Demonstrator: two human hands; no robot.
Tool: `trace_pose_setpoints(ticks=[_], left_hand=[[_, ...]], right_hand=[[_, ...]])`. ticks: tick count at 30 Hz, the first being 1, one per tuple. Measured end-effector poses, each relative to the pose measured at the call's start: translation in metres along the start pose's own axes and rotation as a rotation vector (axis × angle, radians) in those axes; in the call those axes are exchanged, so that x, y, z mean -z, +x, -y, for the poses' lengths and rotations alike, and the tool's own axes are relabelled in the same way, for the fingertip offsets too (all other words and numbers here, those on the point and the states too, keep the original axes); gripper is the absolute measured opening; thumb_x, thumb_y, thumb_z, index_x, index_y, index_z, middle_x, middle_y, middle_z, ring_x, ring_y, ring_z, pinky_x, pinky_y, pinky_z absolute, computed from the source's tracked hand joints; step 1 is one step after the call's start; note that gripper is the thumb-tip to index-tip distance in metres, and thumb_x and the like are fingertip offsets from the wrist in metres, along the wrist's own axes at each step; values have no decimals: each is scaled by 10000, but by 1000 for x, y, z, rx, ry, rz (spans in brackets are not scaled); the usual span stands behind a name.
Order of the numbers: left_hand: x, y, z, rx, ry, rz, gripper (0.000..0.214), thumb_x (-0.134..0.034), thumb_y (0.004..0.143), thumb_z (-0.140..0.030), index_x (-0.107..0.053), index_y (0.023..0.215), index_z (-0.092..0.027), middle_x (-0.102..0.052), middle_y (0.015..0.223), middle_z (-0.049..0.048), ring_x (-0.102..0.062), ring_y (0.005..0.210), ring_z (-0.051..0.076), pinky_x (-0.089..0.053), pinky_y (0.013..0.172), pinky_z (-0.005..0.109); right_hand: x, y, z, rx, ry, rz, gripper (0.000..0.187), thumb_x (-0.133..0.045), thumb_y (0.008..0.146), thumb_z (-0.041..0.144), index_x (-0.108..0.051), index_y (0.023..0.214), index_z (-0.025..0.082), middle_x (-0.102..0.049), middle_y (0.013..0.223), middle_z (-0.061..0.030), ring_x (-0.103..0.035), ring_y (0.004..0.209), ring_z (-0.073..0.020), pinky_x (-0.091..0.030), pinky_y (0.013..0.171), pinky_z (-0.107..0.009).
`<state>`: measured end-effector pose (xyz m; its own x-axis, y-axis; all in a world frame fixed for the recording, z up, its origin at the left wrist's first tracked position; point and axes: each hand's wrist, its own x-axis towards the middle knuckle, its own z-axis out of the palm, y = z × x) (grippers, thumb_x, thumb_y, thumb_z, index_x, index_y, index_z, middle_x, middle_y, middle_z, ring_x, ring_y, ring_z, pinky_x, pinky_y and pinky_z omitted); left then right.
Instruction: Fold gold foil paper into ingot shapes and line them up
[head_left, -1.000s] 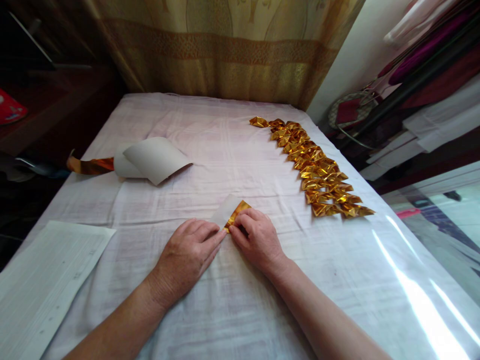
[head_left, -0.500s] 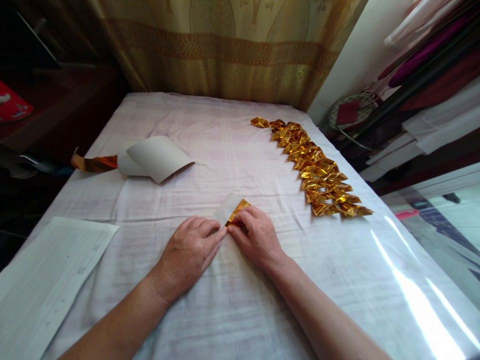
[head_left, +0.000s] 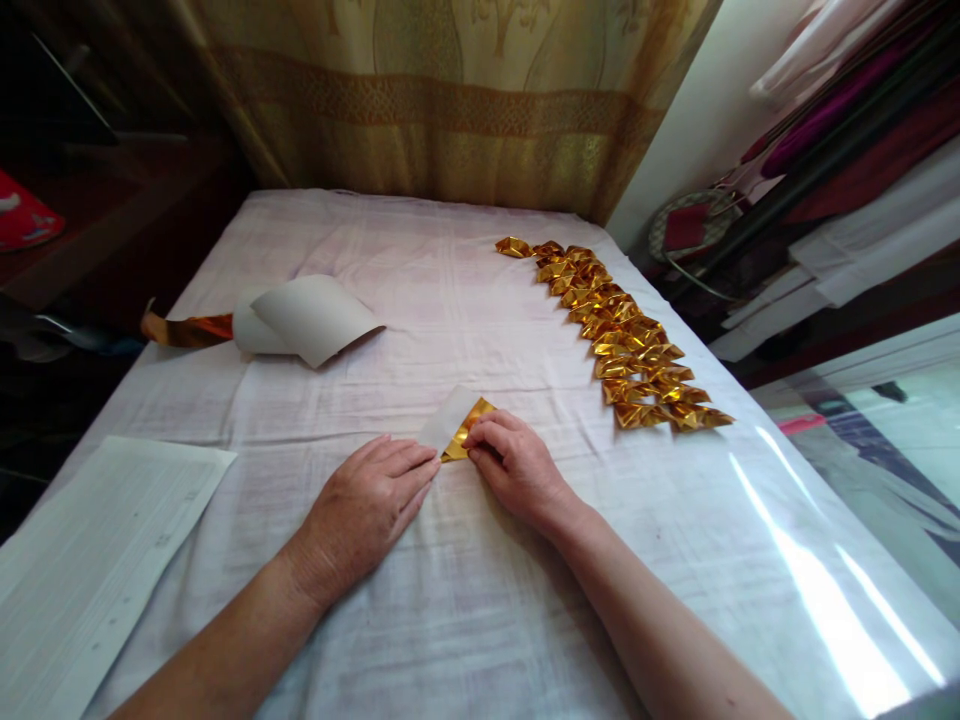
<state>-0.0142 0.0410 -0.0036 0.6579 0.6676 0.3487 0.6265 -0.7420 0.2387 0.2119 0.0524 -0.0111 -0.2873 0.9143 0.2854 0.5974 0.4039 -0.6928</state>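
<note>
A small sheet of gold foil paper [head_left: 457, 441] lies on the pale cloth, its white side up at the left and one edge folded over to show gold. My left hand [head_left: 379, 490] rests flat with fingers stretched out, its fingertips on the sheet's lower left edge. With thumb and forefinger together, my right hand [head_left: 517, 462] pinches the folded gold part at the right. Several folded gold foil pieces [head_left: 622, 330] stand in overlapping rows to the right, away from both hands.
A curled grey-white sheet [head_left: 311, 315] with a copper-coloured strip [head_left: 191, 330] lies at the left. Nearer is a flat pale printed sheet [head_left: 112, 560]. A patterned curtain [head_left: 420, 110] hangs behind the cloth-covered surface [head_left: 420, 260]. Clothes [head_left: 862, 220] hang at the right.
My right hand has slid slightly right and down along the fold, so more of the gold face shows. My left hand has shifted a little left, with its fingers flatter.
</note>
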Motion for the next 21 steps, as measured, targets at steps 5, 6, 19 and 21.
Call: trace_pose_setpoints(ticks=[5,6,19,21], left_hand=[[0,2,-1,0,19,-7,298,-443,993,-253,-697,1144,-214,-723,1159,50,-650,1054,219,-488,991,432],[0,2,0,-4,22,-7,298,-445,992,-252,-696,1147,-213,-723,1160,50,-650,1054,221,-487,990,435],[0,2,-1,-2,40,-26,274,-475,971,-225,-709,1114,-228,-736,1126,40,-665,1030,201,-457,1014,434],[0,4,-3,2,46,-44,255,-481,968,-227,-705,1091,-218,-735,1105,45,-663,1017,197,-444,1026,428]], right_hand=[[-12,2,8,-105,-189,-49,113,-719,809,270,-625,801,209,-639,854,-43,-587,816,-205,-448,753,-329],[-14,1,9,-126,-215,-61,154,-751,785,296,-624,802,210,-637,855,-44,-584,818,-212,-442,751,-335],[4,-4,-7,41,83,-35,196,-493,860,75,-622,833,220,-664,914,-48,-634,885,-175,-514,802,-303],[4,-6,-12,56,68,-113,217,-476,859,72,-629,837,224,-670,959,-58,-642,927,-179,-521,838,-315]])
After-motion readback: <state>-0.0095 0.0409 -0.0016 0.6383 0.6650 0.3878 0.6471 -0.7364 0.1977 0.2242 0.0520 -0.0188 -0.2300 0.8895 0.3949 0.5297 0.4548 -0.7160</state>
